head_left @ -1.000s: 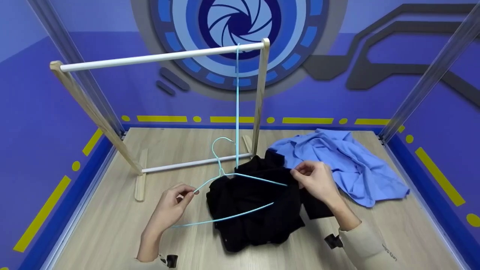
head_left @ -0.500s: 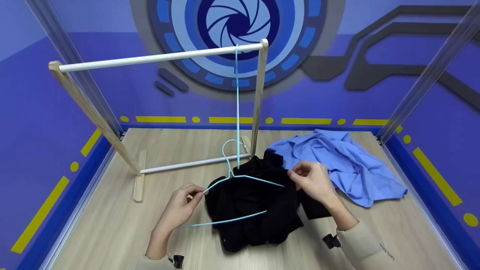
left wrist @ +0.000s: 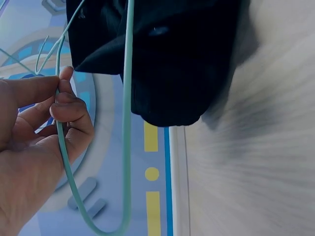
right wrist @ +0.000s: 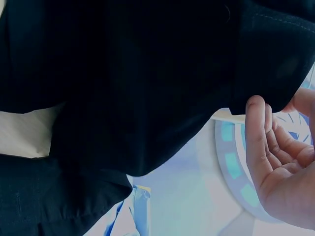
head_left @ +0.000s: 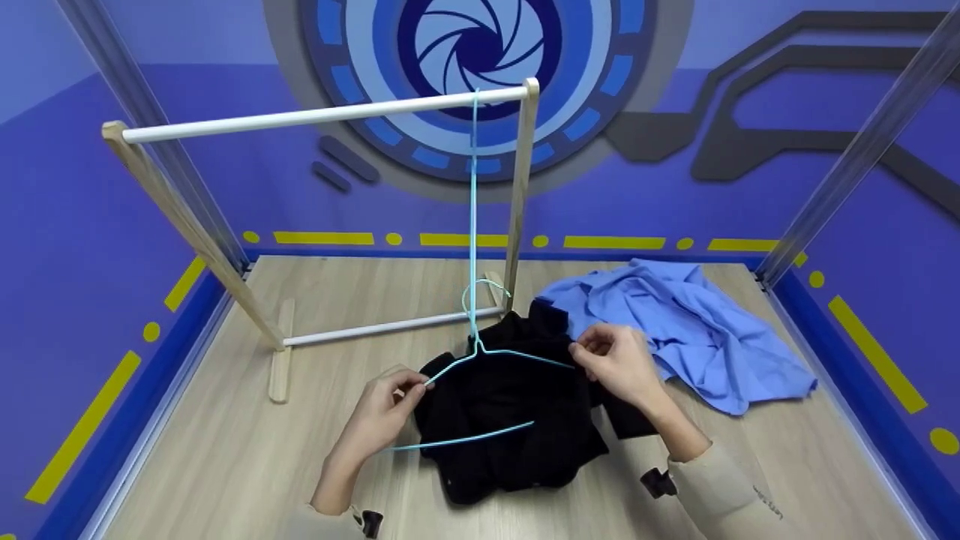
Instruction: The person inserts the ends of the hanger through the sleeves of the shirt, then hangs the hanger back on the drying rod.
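My left hand [head_left: 382,409] pinches the left arm of a pale turquoise wire hanger [head_left: 480,436] between thumb and fingers. In the left wrist view the hanger [left wrist: 128,98] curves below that hand [left wrist: 44,123]. A black garment [head_left: 517,469] lies bunched on the table, and the hanger's right end disappears inside its opening. The hanger's left end stays outside the cloth. With fingertips and thumb, my right hand [head_left: 619,364] pinches the garment's upper right edge. Dark cloth [right wrist: 147,88] fills most of the right wrist view, its edge between the right hand's [right wrist: 283,162] fingers and thumb.
Behind the garment stands a rack with a white top bar [head_left: 322,115] and wooden posts. Another turquoise hanger [head_left: 474,210] hangs from it near the right post. A crumpled blue garment [head_left: 690,322] lies at the back right. Blue panels [head_left: 795,225] border the table.
My left hand has moved right, carrying the hanger further into the black garment; its hook now overlaps the hanging one. The right hand has shifted slightly left, still pinching the edge.
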A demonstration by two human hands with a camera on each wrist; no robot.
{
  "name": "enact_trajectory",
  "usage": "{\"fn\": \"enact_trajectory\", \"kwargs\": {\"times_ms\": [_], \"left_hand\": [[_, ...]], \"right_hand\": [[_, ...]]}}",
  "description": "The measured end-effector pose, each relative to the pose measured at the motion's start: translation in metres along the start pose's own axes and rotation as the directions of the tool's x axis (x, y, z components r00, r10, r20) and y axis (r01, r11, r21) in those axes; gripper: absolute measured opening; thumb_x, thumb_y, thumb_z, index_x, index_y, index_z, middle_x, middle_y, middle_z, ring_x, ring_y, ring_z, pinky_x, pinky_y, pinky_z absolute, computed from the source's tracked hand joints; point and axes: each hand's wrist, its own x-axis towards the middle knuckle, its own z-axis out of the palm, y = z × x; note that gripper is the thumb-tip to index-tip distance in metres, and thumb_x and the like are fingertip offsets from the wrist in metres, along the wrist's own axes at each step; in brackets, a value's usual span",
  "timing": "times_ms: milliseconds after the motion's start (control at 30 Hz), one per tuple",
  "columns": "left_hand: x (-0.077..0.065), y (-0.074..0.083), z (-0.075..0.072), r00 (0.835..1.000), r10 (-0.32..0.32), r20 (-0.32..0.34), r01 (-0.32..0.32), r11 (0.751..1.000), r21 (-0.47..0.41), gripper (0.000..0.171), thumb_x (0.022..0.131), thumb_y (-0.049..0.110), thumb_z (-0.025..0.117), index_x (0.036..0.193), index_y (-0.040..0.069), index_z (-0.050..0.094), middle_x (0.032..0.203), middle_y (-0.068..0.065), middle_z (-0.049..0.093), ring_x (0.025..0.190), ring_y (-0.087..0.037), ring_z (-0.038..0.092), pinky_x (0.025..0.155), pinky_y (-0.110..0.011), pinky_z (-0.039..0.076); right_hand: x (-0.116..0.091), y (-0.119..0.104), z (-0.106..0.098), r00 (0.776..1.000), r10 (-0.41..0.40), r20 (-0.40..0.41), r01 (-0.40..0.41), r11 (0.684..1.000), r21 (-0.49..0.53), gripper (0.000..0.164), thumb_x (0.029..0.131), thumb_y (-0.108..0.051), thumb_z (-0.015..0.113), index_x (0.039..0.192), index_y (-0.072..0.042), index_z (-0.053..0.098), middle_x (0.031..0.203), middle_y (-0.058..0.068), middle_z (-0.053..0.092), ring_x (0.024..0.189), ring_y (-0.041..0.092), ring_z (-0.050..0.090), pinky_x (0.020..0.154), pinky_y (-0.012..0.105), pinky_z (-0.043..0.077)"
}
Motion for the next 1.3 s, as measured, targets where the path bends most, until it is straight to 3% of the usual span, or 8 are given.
{"fn": "enact_trajectory", "kwargs": {"times_ms": [367,567,1000,1300], "left_hand": [[0.007,0.002,0.012,0.999,0.047,-0.026,-0.048,0.998,-0.032,0.011,0.102,0.006,0.064,0.103,0.008,0.075,0.096,0.001,0.069,0.078,-0.012,0.057,0.068,-0.024,0.047],[0.012,0.006,0.018,0.997,0.064,-0.032,-0.065,0.997,-0.048,0.011,0.102,0.005,0.064,0.103,0.005,0.075,0.095,-0.004,0.070,0.075,-0.012,0.055,0.066,-0.023,0.045],[0.018,0.013,0.031,0.997,0.083,0.006,-0.082,0.994,-0.070,0.012,0.103,0.008,0.063,0.105,0.005,0.075,0.098,-0.005,0.069,0.078,-0.015,0.057,0.070,-0.025,0.048],[0.022,0.020,0.039,0.996,0.085,0.020,-0.084,0.995,-0.050,0.011,0.101,0.004,0.064,0.105,0.004,0.074,0.097,0.003,0.066,0.083,-0.013,0.060,0.075,-0.026,0.050]], "right_hand": [[0.002,-0.007,0.007,0.999,-0.037,0.020,0.038,0.999,-0.008,0.008,0.089,-0.006,0.075,0.082,-0.010,0.073,0.066,-0.006,0.066,0.048,0.014,0.060,0.045,0.032,0.052],[0.005,-0.012,0.010,0.997,-0.071,0.029,0.072,0.997,-0.021,0.008,0.089,-0.007,0.076,0.083,-0.011,0.073,0.066,-0.007,0.067,0.048,0.012,0.059,0.045,0.029,0.050],[0.008,-0.021,0.021,0.990,-0.134,0.041,0.134,0.991,-0.008,0.009,0.089,-0.007,0.076,0.083,-0.012,0.073,0.069,-0.009,0.067,0.049,0.009,0.060,0.047,0.028,0.052],[0.008,-0.022,0.028,0.985,-0.168,0.028,0.170,0.984,-0.059,0.013,0.086,-0.010,0.077,0.079,-0.020,0.072,0.070,-0.016,0.065,0.063,0.006,0.061,0.060,0.026,0.050]]}}
